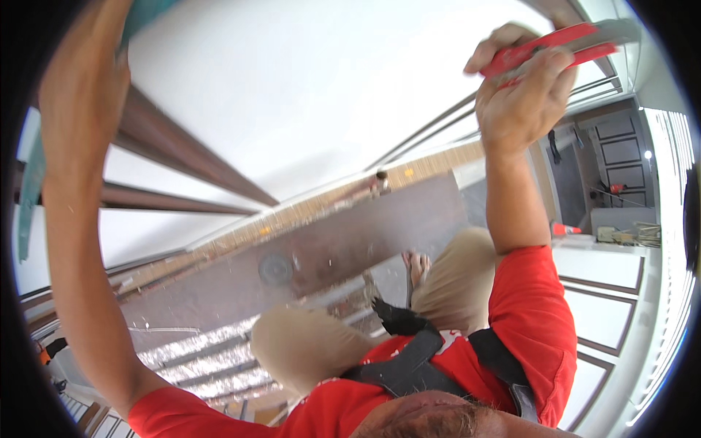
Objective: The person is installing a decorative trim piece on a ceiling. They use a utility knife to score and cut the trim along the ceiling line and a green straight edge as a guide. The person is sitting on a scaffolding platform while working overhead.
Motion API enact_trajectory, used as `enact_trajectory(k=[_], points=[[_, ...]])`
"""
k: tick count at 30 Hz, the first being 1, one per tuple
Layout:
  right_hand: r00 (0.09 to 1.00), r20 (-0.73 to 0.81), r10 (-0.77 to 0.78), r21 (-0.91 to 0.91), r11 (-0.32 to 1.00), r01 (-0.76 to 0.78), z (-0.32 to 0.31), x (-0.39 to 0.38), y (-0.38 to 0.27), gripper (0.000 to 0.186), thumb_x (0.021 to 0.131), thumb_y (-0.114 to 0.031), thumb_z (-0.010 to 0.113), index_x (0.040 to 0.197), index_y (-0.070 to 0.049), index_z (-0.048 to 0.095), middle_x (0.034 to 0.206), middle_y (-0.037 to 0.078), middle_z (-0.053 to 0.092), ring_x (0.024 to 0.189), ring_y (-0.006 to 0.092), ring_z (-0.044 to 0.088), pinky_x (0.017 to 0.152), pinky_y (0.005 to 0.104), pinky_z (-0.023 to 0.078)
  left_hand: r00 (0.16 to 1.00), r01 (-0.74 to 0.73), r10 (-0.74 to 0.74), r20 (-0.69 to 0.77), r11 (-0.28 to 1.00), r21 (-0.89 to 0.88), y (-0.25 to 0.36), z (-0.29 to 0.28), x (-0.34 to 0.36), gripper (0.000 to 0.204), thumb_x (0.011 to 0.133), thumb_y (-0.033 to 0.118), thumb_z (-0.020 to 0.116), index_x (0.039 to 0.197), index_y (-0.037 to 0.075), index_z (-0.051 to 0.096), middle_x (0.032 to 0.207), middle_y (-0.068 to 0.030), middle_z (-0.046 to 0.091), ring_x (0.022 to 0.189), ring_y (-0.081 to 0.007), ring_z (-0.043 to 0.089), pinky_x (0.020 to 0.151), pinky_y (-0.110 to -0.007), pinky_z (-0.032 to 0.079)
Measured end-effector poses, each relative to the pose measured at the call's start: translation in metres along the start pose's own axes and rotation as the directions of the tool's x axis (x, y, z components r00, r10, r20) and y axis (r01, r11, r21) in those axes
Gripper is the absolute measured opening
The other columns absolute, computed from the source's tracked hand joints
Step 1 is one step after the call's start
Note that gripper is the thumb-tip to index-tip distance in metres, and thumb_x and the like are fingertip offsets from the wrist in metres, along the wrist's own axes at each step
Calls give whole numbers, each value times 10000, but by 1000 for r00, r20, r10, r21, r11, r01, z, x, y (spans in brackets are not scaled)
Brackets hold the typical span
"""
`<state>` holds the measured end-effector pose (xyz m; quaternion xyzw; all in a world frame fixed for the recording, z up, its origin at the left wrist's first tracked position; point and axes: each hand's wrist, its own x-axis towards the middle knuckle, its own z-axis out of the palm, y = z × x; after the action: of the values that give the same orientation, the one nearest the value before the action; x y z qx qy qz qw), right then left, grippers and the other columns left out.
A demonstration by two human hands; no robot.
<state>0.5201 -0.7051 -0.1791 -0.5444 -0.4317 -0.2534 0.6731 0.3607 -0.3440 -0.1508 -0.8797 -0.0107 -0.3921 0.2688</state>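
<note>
My right hand [522, 102] is raised at the upper right, its fingers closed around a red hand tool [540, 52] with a grey tip that points right. Blur hides the tool's exact kind. My left hand [84, 87] reaches up at the upper left; its fingers are out of the picture. A teal piece [146, 16] shows beside it, and a teal strip [31, 193] lies left of the forearm. Whether the left hand holds either cannot be seen. Before me stands a large white panel [292, 95] with dark brown strips [190, 146].
Below is a brown board [350, 226] with a round grey mark [275, 269], along a light wooden edge [431, 164]. My bent knees [307, 347] are close to it. Shiny silver strips [212, 365] lie at lower left. A red cone-like object [564, 229] stands to the right.
</note>
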Motion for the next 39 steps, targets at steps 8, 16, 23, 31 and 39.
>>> enact_trajectory(k=[8, 16, 23, 31, 39], points=[[997, -68, -32, 50, 998, 35, -54, 34, 60, 512, 1097, -356, 480, 1367, 70, 393, 800, 100, 636, 616, 89, 563, 541, 232, 440, 985, 94, -94, 146, 996, 5, 20, -39, 12, 658, 675, -168, 660, 1297, 41, 603, 1071, -182, 671, 966, -380, 660, 832, -466, 544], [995, 24, 100, 294, 950, -103, -85, 43, 88, 423, 1073, -180, 535, 1397, 72, 434, 839, 40, 568, 667, 70, 509, 602, 240, 451, 989, 31, -40, 143, 998, 61, 31, -50, 17, 687, 613, -129, 685, 1274, 46, 618, 1068, -167, 663, 912, -364, 643, 796, -458, 541], [991, 98, 91, 137, 985, -104, -118, 65, 83, 450, 1042, -220, 631, 1375, 63, 526, 880, 1, 566, 732, 42, 471, 675, 197, 396, 978, 3, -24, 209, 995, 99, 31, -61, 19, 665, 616, -66, 680, 1268, 55, 627, 1040, -160, 649, 835, -352, 610, 772, -447, 536], [960, 230, 157, -132, 983, -129, -80, 91, 28, 318, 967, -160, 739, 1240, -19, 657, 822, -30, 526, 703, 47, 435, 642, 197, 377, 991, 6, -10, 136, 1000, 25, 28, -55, 27, 532, 711, -20, 658, 1235, 63, 625, 998, -119, 663, 872, -303, 654, 782, -408, 559], [771, 600, -212, -190, 899, 395, 12, 85, 10, 656, 675, 29, 835, 1294, -48, 631, 1279, 157, 605, 920, 305, 703, 711, 353, 594, 991, 1, 0, 131, 1000, -6, 20, -52, 25, 494, 763, 37, 658, 1254, 70, 622, 1096, -124, 672, 895, -296, 673, 808, -413, 554]])
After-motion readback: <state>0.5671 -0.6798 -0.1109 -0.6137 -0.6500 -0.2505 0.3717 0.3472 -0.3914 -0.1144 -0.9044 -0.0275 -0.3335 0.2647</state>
